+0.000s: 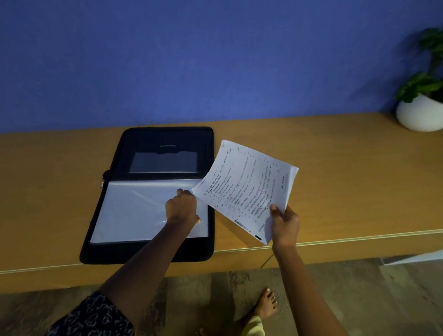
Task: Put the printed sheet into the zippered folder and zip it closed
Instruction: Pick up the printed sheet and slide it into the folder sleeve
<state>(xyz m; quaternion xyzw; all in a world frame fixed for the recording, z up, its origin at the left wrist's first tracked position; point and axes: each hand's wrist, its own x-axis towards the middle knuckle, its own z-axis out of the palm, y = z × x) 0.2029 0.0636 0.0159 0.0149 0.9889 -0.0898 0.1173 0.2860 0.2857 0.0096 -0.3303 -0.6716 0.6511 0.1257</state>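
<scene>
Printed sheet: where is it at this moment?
In the head view, the printed sheet is held by the right hand, just right of the open zippered folder.

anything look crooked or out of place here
Only the printed sheet: the right hand holds it slanted beside the open folder, not lined up with the clear sleeve the left hand grips. Nothing looks damaged.

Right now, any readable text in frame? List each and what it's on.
On the printed sheet in the right hand: lines of print, too small and blurred to read.
On the sheet's far edge, a stamp: perhaps "ENTERED", not certain.
On the zippered folder, upper flap, a small label: too faint to read.
</scene>
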